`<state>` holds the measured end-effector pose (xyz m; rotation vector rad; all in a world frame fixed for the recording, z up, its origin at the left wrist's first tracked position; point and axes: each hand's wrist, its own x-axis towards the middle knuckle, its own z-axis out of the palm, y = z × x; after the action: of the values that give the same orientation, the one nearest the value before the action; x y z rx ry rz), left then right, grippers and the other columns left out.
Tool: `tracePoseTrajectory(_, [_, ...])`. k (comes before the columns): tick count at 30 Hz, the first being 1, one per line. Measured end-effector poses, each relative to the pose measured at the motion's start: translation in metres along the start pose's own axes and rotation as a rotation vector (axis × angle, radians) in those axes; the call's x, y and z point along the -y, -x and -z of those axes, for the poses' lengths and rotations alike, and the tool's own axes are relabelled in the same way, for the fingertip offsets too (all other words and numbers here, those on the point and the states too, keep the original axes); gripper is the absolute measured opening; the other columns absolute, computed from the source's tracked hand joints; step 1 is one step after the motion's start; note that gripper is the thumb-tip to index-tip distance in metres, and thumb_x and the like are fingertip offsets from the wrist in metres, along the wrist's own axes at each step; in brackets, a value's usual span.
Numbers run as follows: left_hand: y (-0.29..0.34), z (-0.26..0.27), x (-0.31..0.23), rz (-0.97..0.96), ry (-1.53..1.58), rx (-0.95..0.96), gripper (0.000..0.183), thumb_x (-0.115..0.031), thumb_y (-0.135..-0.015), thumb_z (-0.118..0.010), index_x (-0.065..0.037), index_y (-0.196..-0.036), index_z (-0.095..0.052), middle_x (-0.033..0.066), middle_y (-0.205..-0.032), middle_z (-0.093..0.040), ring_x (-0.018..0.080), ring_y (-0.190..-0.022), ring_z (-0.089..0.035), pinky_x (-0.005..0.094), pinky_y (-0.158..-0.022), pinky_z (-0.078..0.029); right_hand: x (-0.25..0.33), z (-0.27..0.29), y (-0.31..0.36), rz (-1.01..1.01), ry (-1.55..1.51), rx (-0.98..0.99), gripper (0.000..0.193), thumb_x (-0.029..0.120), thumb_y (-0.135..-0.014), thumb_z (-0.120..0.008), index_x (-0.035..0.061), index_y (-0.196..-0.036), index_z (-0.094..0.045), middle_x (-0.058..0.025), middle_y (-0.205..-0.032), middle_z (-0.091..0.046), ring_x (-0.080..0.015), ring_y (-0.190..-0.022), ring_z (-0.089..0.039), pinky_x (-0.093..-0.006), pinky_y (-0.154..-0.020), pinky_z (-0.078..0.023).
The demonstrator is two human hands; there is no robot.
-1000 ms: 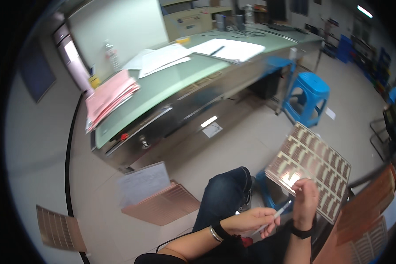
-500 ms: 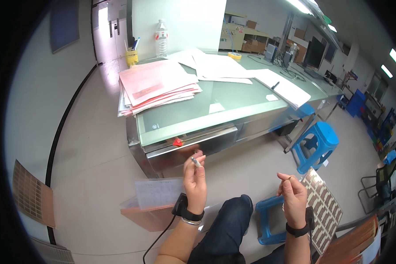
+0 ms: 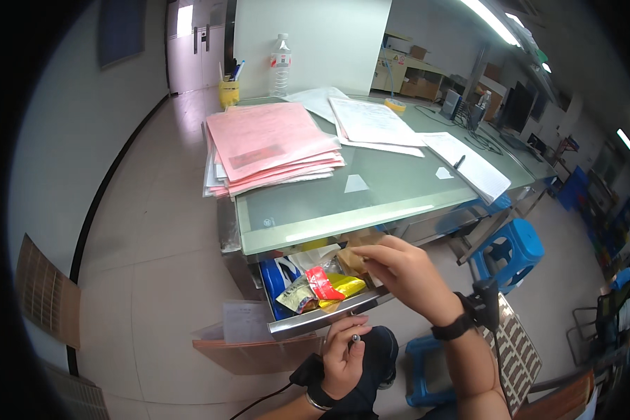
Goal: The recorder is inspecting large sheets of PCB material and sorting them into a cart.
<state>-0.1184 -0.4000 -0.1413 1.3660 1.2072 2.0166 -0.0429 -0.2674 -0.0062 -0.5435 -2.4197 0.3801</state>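
A desk drawer (image 3: pixel 329 316) stands pulled out below the glass-topped desk. Inside lie a red packet (image 3: pixel 320 282), a yellow packet (image 3: pixel 346 285), a pale printed packet (image 3: pixel 297 294), a blue item (image 3: pixel 278 274) and brown paper (image 3: pixel 350 260). My right hand (image 3: pixel 413 280) reaches over the drawer's right side. Its thumb and fingers are pinched together beside the brown paper; whatever they hold is too small to name. Below the drawer front, my left hand (image 3: pixel 341 360) is closed around a slim pen-like thing (image 3: pixel 355 339) with a silver end.
On the desk are pink papers (image 3: pixel 269 143), white sheets (image 3: pixel 374 122), a notebook (image 3: pixel 469 164) with a pen, a plastic bottle (image 3: pixel 280 66) and a yellow pen cup (image 3: pixel 229 92). Blue stools (image 3: pixel 509 248) and a patterned panel (image 3: pixel 514 343) are at right. Boards (image 3: pixel 259 355) lean below the drawer.
The drawer has come out and its contents show. My right hand has moved left and up over it. My left hand has dropped below the drawer front, keeping the pen-like thing.
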Motion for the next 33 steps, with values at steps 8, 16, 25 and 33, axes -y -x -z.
tracePoseTrajectory(8, [-0.002,0.004,0.001,-0.04,0.007,0.019,0.017,-0.006,-0.089,-0.052,-0.002,-0.103,-0.059,0.0161,-0.114,-0.057,0.0284,-0.103,-0.056,0.0342,-0.09,-0.043,-0.006,-0.01,-0.018,0.068,0.073,0.148,0.018,0.008,-0.079,-0.065,0.0054,-0.097,-0.065,-0.0105,-0.088,-0.064,-0.0275,-0.077,-0.063,-0.0337,-0.067,-0.05])
tracePoseTrajectory(16, [-0.004,0.008,0.007,-0.083,0.02,0.036,0.02,-0.017,-0.094,-0.049,0.0,-0.102,-0.056,0.0201,-0.11,-0.058,0.0265,-0.1,-0.058,0.0335,-0.087,-0.047,-0.006,0.021,-0.017,0.004,-0.121,0.565,0.016,0.019,-0.083,-0.065,0.0038,-0.089,-0.066,-0.0087,-0.08,-0.064,-0.0281,-0.075,-0.061,-0.0346,-0.066,-0.049])
tracePoseTrajectory(25, [-0.003,0.013,0.009,-0.067,0.039,0.077,0.019,-0.014,-0.092,-0.05,0.0,-0.103,-0.058,0.0201,-0.112,-0.058,0.0299,-0.102,-0.058,0.0369,-0.091,-0.045,-0.007,-0.005,-0.029,0.042,-0.095,0.649,0.025,0.022,-0.092,-0.053,0.0071,-0.108,-0.064,-0.013,-0.092,-0.066,-0.0313,-0.082,-0.063,-0.0384,-0.072,-0.051])
tracePoseTrajectory(33, [-0.003,0.019,0.012,-0.027,0.104,0.115,0.021,-0.016,-0.093,-0.05,-0.001,-0.105,-0.059,0.02,-0.116,-0.056,0.0324,-0.109,-0.056,0.0395,-0.095,-0.043,-0.015,-0.026,-0.053,-0.12,-0.459,0.741,0.014,0.01,-0.088,-0.055,0.003,-0.096,-0.064,-0.0115,-0.079,-0.066,-0.0272,-0.07,-0.063,-0.035,-0.066,-0.049])
